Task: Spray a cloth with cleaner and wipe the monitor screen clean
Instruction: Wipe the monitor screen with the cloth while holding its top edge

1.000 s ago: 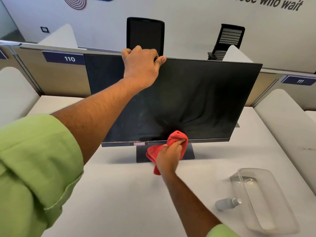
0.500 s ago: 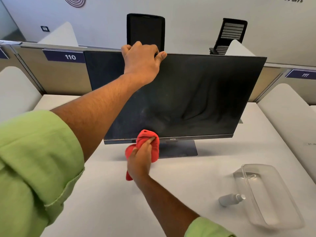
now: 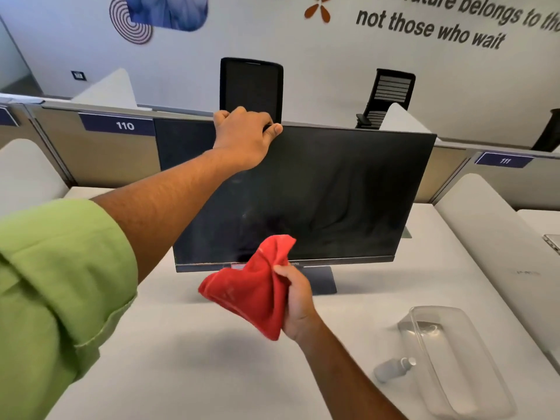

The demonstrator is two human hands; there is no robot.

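With my left hand (image 3: 245,136) gripping the top edge of the monitor (image 3: 333,192) and my right hand (image 3: 298,301) bunching the red cloth (image 3: 251,292) just off its lower bezel, I judge wiping mostly done, though faint streaks remain.

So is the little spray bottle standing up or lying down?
Lying down: the spray bottle rests on its side on the desk, beside the clear plastic container.

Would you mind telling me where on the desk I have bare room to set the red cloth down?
Bare desk lies in front of the monitor, left of the spray bottle. The near right is crowded by that bottle and the clear container.
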